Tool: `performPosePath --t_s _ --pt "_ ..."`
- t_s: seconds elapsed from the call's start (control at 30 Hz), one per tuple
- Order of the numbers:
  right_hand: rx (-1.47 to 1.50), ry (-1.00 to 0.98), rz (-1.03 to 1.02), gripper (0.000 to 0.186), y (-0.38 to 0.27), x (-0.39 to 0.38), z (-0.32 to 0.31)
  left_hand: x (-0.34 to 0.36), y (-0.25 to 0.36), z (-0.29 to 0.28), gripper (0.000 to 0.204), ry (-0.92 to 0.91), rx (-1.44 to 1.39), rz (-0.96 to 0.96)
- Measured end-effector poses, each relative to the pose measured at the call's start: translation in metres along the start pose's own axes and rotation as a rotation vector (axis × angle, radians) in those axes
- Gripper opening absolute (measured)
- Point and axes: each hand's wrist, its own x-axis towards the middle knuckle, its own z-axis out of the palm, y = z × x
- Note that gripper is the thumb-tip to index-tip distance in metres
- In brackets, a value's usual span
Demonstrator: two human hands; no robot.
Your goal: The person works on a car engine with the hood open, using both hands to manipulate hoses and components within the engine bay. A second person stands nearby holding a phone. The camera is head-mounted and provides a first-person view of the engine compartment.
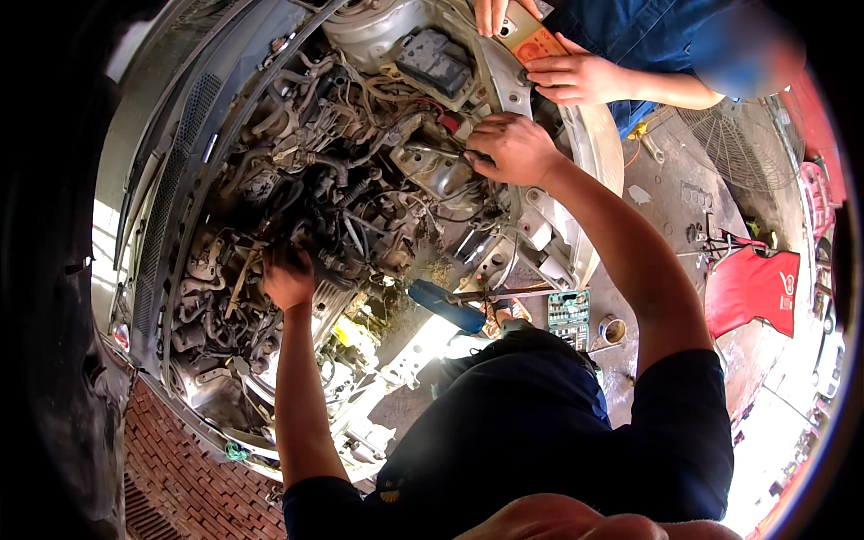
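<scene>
Below me is the opened engine bay of a car, with a dirty engine (346,193) full of hoses and cables. My left hand (290,277) reaches down among the hoses at the engine's left side; its fingers are hidden in dark parts, close to a tan strip (241,283). Farther right, my right hand (515,150) is at the bay's edge, beside a grey metal bracket (434,171) and a red-capped part (450,121). Its fingers are curled in, and whatever they grip is not clear.
Across the fender, a co-worker's hands (576,76) touch an orange-and-tan flat object (533,40). A black box (435,61) sits at the bay's far side. Near my body are a blue elongated thing (447,306), a teal socket set (569,310), a small tub (612,329) and a red chair (754,290).
</scene>
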Motion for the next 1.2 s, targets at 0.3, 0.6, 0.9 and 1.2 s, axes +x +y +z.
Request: performPosePath --t_s 0.3,0.6,0.9,1.2 --pt "0.012 0.002 0.0 0.024 -0.001 0.0 0.0 0.001 0.005 -0.005 0.034 0.006 -0.005 -0.006" --pt "0.022 0.018 -0.008 0.023 0.001 0.0 0.001 0.004 0.006 -0.007 0.034 -0.002 -0.004 -0.006" --pt "-0.133 0.53 0.14 0.033 0.002 0.005 -0.017 0.003 0.002 -0.007 0.035 -0.002 -0.005 -0.005" --pt "-0.428 0.321 0.782 0.082 0.065 0.035 -0.047 0.004 0.008 -0.008 0.036 -0.004 -0.012 -0.018"
